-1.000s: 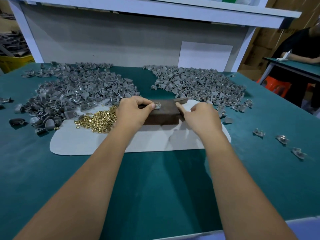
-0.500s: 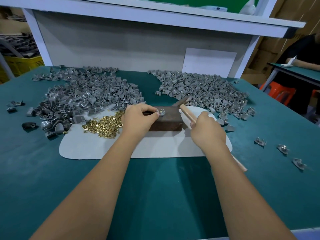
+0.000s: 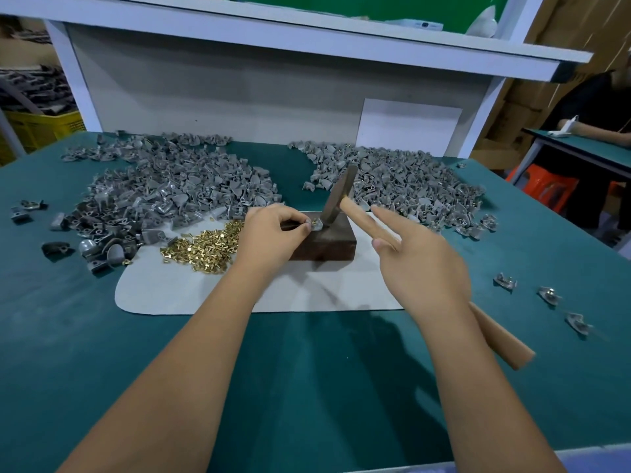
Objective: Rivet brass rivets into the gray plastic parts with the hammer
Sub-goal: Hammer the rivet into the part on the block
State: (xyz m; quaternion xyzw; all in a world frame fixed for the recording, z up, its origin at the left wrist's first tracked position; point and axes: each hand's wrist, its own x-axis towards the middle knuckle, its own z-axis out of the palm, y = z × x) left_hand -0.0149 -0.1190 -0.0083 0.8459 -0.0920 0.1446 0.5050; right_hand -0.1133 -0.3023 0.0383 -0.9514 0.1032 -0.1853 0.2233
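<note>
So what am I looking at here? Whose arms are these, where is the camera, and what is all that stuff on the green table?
There is no machine here: the arms belong to a person, and the single camera sits on their head, looking forward and down. The left hand pinches a small gray plastic part with a rivet in it on top of a dark block. The right hand holds a wooden-handled hammer, whose metal head is down at that part. The block stands on a pale mat on the green table. Beside it lies a heap of brass rivets. Behind are two large piles of gray parts, left pile and right pile. Three loose parts lie off to the right.
</note>
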